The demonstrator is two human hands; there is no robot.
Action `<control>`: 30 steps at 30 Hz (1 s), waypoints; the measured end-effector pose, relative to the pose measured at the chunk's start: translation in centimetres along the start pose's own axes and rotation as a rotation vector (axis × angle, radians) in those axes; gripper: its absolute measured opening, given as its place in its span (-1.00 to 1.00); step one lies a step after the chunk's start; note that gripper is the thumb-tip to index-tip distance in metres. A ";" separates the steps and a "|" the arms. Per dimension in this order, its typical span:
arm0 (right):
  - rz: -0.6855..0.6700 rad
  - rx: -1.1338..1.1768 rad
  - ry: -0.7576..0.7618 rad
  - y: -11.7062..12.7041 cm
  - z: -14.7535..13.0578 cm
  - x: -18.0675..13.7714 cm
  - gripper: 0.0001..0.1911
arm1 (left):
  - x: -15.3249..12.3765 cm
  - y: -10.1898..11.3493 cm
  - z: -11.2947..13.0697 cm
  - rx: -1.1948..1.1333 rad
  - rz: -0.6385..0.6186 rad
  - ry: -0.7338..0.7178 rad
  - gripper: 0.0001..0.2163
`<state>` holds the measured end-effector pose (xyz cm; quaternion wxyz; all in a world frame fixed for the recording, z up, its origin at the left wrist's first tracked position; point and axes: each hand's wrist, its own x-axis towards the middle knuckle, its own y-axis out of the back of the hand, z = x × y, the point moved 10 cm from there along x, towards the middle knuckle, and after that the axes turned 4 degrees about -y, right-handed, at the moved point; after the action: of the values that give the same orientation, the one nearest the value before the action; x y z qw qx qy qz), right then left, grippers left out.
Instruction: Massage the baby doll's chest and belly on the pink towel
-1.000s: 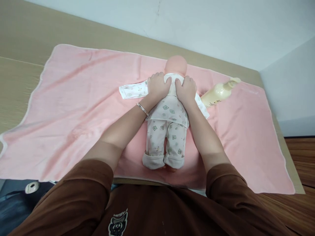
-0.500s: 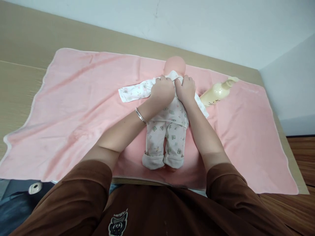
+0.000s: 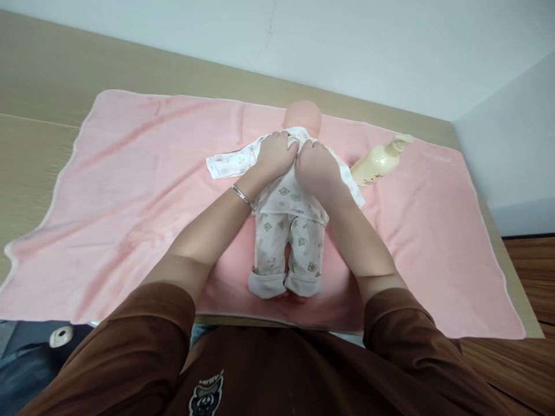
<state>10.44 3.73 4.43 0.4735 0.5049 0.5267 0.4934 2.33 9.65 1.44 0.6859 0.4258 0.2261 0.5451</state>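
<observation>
A baby doll (image 3: 303, 115) lies stretched out on a pink blanket (image 3: 143, 208), its smooth round head away from me. It wears a white patterned shirt (image 3: 290, 199) and matching trousers (image 3: 271, 245) with turned-up cuffs. On the upper part of the shirt, just below the head, my left hand (image 3: 276, 153) is closed with the cloth at its fingers. Right beside it, my right hand (image 3: 318, 169) is also closed on the shirt near the middle of the chest or back; which side faces up I cannot tell. Both hands hide the cloth they grip.
A pale yellow pump bottle (image 3: 379, 163) lies tilted on the blanket, right of the doll's sleeve. The blanket covers most of a wooden table (image 3: 39, 75). A white wall (image 3: 347, 52) rises behind. At lower left is a dark bag or cloth (image 3: 26, 358).
My left hand has moved slightly left on the shirt. My right hand has turned inward, its fingers now curled at the shirt's middle. The view has shifted a little.
</observation>
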 end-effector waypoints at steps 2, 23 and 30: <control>0.014 0.016 -0.005 0.2 0.0 0.1 -0.47 | 0.0 0.0 0.2 0.007 0.005 -0.007 -0.58; -0.035 0.022 -0.050 -0.6 -0.2 -1.3 -0.30 | -0.1 0.3 1.0 0.061 -0.095 -0.040 -0.60; -0.174 -0.077 -0.036 0.0 -1.6 -2.2 -0.35 | -0.2 0.0 0.3 0.099 -0.051 0.008 -0.56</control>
<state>8.90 1.50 4.51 0.5430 0.4474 0.5408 0.4610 2.54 9.32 1.55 0.6769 0.4508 0.2664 0.5172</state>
